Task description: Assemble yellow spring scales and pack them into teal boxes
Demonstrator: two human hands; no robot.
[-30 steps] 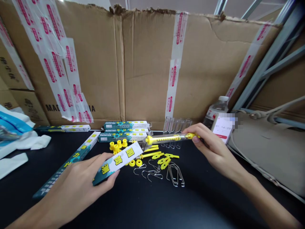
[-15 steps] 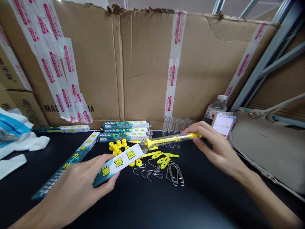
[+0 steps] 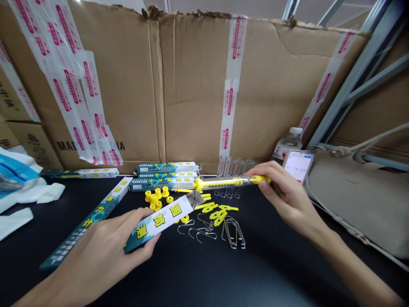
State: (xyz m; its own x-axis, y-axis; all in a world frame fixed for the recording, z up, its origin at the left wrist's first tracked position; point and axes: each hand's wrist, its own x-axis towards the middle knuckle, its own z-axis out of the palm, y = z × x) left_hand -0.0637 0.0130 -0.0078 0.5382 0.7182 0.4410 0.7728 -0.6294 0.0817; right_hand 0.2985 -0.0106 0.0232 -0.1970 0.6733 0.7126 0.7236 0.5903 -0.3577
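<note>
My left hand [image 3: 105, 251] is wrapped round a slim white-and-teal carton [image 3: 159, 218] with yellow Chinese characters. The carton's end flap stands open toward the right. My right hand [image 3: 284, 194] pinches the yellow end of a tubular spring scale [image 3: 223, 183], a clear tube with a yellow scale inside. The spring scale's other yellow end is just above the carton's mouth, and its metal hook hangs down at the flap. Whether the hook is inside the carton I cannot tell. Below lie yellow scale strips [image 3: 220, 217], metal S-hooks [image 3: 202, 233] and bent wire loops [image 3: 234, 232].
Yellow caps [image 3: 156, 197] lie behind the held carton. Stacked cartons [image 3: 164, 183] and clear tubes [image 3: 234, 166] stand at the back, before a cardboard wall [image 3: 198, 94]. Another carton [image 3: 96, 217] lies left. A phone [image 3: 298, 166], bottle [image 3: 289, 143] and beige bag [image 3: 358, 196] are right.
The spring scale's left end has risen slightly from the carton's mouth, so its hook and the open flap show more. Both hands keep their grips. The view has shifted a little.
</note>
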